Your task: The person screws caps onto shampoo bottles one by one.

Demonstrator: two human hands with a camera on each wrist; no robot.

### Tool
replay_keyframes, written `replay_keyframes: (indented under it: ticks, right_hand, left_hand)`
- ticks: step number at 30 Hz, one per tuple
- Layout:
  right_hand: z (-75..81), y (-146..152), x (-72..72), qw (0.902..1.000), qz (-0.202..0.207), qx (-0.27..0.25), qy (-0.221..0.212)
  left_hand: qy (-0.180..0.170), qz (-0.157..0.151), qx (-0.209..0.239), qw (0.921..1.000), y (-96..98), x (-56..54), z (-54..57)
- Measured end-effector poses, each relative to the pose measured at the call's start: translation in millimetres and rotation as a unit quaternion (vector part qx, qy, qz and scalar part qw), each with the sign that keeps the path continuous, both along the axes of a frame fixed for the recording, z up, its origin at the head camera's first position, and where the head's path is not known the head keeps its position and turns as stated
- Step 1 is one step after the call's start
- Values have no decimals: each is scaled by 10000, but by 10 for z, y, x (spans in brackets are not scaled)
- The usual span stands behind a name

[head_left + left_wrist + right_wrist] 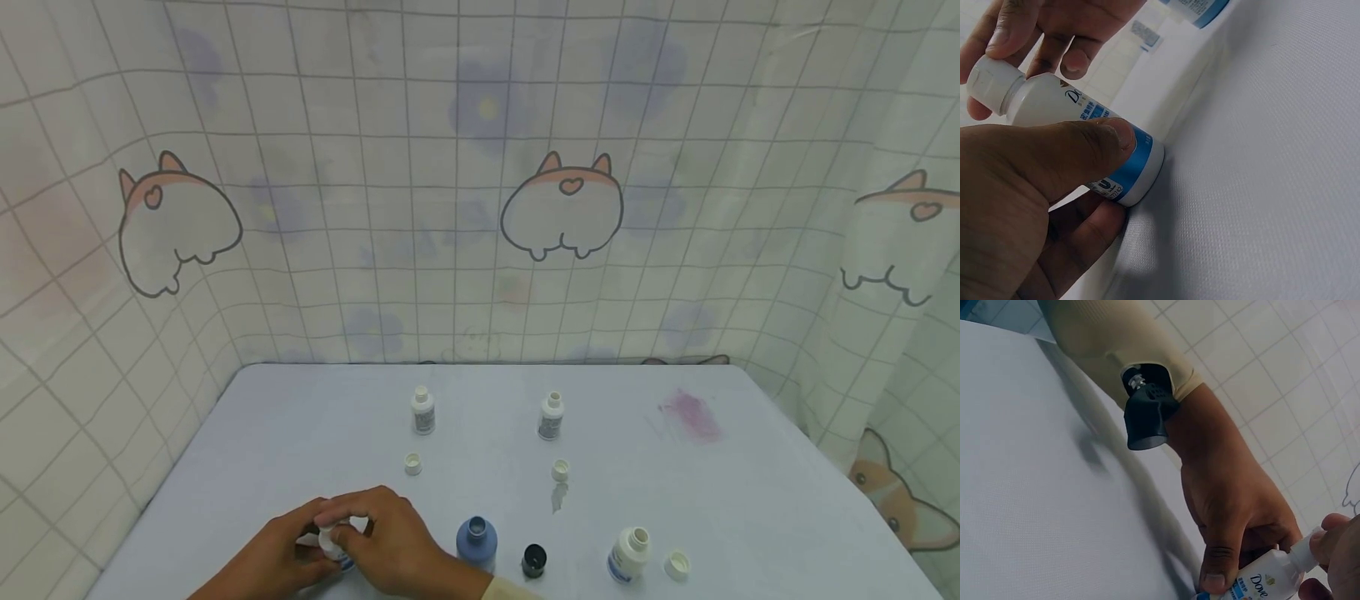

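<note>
A small white Dove bottle (1054, 103) with a blue band stands tilted in the left wrist view, its base close over the white table. Wrapped round its body are the thumb and fingers of my left hand (281, 557). My right hand (397, 542) reaches across from the right and pinches the white cap (994, 81) at the bottle's top between thumb and fingers. That cap sits on the neck. In the right wrist view the bottle shows at the bottom edge, label partly covered by the left thumb (1216, 569).
Right of my hands stand an uncapped blue bottle (477, 546), a black cap (534, 561), an open white bottle (628, 557) and its white cap (677, 566). Farther back are two small bottles (423, 412) (551, 417) with white caps (412, 464) before them. A pink smear (693, 417) marks the table.
</note>
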State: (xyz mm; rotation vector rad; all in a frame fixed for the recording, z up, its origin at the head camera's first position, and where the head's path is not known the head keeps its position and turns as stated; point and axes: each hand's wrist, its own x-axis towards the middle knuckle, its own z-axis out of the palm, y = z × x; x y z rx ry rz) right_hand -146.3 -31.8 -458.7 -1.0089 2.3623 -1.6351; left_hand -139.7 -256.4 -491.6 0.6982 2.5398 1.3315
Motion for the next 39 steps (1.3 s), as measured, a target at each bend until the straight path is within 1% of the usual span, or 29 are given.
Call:
replay_keyframes:
  ticks: [6,9,12,16,18,23,28,32,35,39]
  right_hand:
    - [-1,15,-4,9995,-23,18,-305]
    - [6,32,5,9991,-62,62,-426]
    - [13,48,8,9990,-121,162,-407]
    - [14,55,-7,9991,-148,317,-238]
    - [19,56,-18,9989,-151,419,-174]
    - [38,56,-43,9975,-266,613,-216]
    - [49,58,-44,9955,-443,682,-490]
    - [50,72,-40,9952,-372,622,-663]
    - [51,75,-38,9960,-283,577,-622]
    - [55,68,-27,9957,-461,591,-542]
  left_hand:
    - [11,-59,19,10000,-1,-12,-8]
    - [-28,-8,-52,10000,-3,-16,-9]
    - [-123,76,-170,9997,-6,-20,-2]
    - [-234,160,-264,9993,-13,-31,7]
    - [-280,153,-218,9993,-18,-38,6]
    - [-371,85,-7,9993,-29,-47,-2]
    - [-436,25,165,9989,-35,-51,-7]
    - [-506,1,256,9984,-50,-51,-19]
    - [-560,1,291,9980,-60,-55,-33]
    - [-542,-6,289,9981,-62,-69,-46]
